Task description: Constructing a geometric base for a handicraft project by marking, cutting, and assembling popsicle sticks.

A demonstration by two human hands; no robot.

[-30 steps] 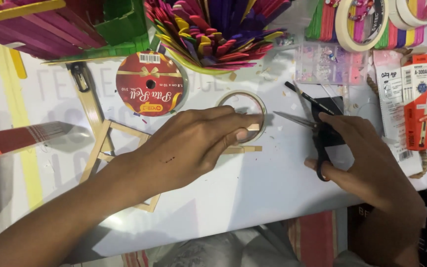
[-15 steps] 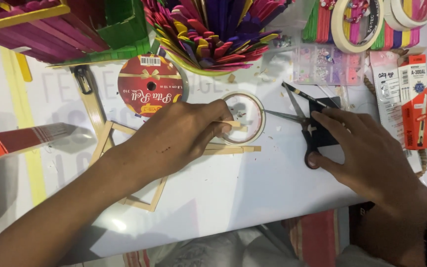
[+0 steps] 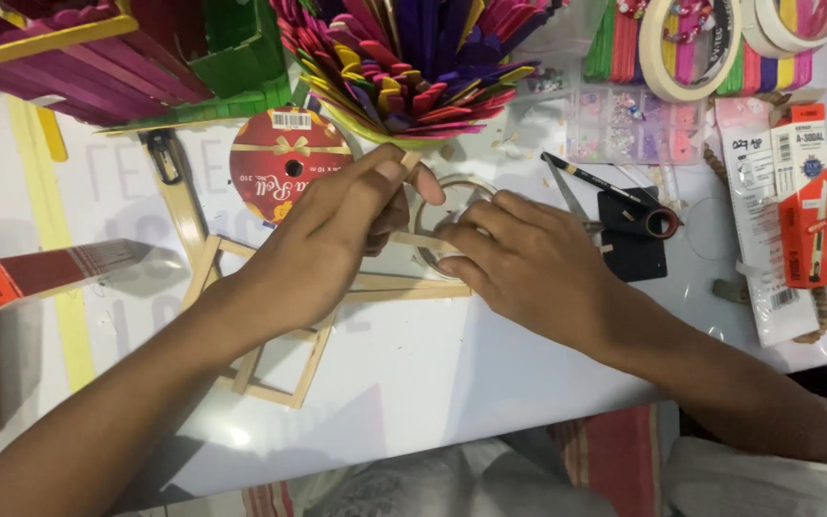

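While both hands meet palm-down, left hand (image 3: pixel 323 239) and right hand (image 3: pixel 519 263) pinch one wooden stick (image 3: pixel 423 242) — fingers closed.

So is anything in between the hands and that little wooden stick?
No, nothing visible. The left hand and the right hand both already pinch the plain wooden stick, holding it over the clear tape ring. The scissors lie off to the right.

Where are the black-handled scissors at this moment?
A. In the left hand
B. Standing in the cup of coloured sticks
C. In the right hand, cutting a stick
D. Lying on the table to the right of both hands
D: the scissors lie untouched on the white table, while the left hand and right hand both hold a plain wooden stick between them.
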